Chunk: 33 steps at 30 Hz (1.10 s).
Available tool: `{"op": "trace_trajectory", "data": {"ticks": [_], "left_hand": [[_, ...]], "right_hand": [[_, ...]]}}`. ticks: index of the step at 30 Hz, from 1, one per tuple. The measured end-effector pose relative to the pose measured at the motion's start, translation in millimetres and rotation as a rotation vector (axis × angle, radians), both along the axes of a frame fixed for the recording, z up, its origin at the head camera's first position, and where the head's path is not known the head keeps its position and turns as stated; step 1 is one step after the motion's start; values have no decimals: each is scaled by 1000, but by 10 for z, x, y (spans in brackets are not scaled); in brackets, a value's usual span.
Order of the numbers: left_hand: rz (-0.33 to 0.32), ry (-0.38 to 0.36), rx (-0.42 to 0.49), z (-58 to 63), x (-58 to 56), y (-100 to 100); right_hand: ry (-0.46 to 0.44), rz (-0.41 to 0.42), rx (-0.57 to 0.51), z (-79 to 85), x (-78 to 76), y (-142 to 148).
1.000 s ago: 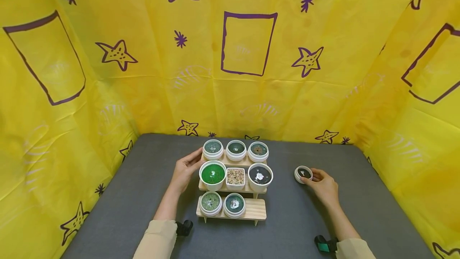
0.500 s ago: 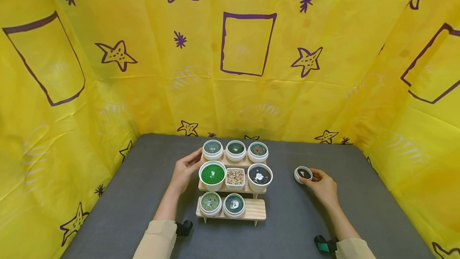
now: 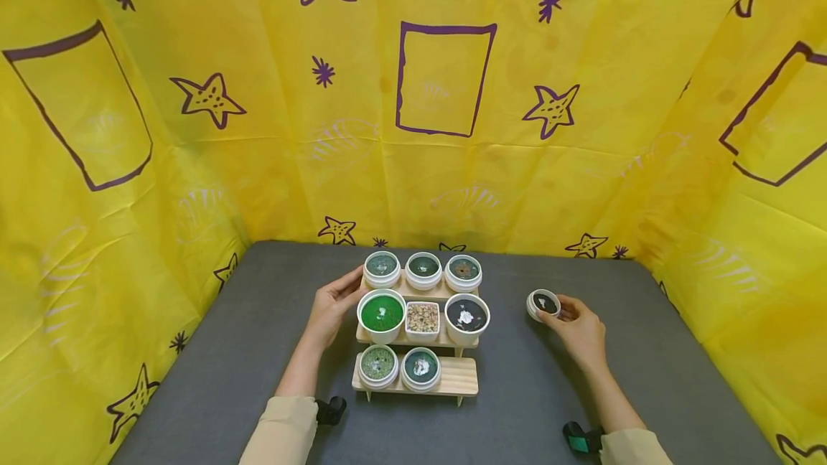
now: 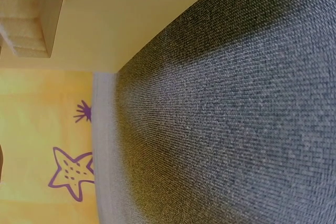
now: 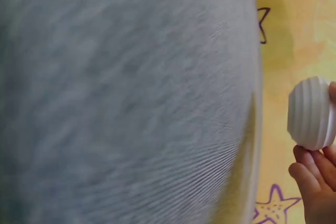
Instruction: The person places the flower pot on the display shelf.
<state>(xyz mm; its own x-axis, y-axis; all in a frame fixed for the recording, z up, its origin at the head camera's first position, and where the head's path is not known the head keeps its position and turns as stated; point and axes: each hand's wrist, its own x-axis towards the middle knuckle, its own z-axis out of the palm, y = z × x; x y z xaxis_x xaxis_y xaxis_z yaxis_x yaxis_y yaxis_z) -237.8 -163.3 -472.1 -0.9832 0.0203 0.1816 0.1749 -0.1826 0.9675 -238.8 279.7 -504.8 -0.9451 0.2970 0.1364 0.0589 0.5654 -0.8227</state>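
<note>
A three-tier wooden stand (image 3: 457,376) bears small white pots in rows. My left hand (image 3: 332,309) holds its left side at the top tier, with fingertips at the shelf's end and the thumb partly hidden by the pot with a bright green surface (image 3: 382,313). Off to the right, my right hand (image 3: 580,332) pinches a small white ribbed pot (image 5: 311,114) with a dark filling, between thumb and fingers. That pot is tilted a little, close over the table. In the left wrist view the stand's pale side (image 4: 105,19) shows near the camera.
Three pots stand on the top tier; a square one of pebbles (image 3: 423,318) sits mid-stand beside a dark-filled pot (image 3: 466,317). A speckled green pot (image 3: 378,364) and a dark green one (image 3: 421,367) occupy the bottom tier's left and middle. Yellow cloth (image 3: 446,185) surrounds the grey table (image 3: 504,407).
My right hand has raised the small ribbed pot slightly, tilting it and shifting it a touch to the left. The left hand and the stand stay where they were.
</note>
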Motion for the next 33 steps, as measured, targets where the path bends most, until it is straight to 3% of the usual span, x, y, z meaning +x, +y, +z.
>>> {"op": "trace_trajectory", "data": {"ticks": [12, 29, 33], "left_hand": [[4, 13, -2, 9, 2, 4], [2, 14, -20, 10, 6, -6], [-13, 100, 0, -36, -4, -15]], "right_hand": [[105, -27, -152, 361, 69, -181], [240, 147, -272, 955, 374, -523], [242, 182, -300, 1035, 441, -563]]}}
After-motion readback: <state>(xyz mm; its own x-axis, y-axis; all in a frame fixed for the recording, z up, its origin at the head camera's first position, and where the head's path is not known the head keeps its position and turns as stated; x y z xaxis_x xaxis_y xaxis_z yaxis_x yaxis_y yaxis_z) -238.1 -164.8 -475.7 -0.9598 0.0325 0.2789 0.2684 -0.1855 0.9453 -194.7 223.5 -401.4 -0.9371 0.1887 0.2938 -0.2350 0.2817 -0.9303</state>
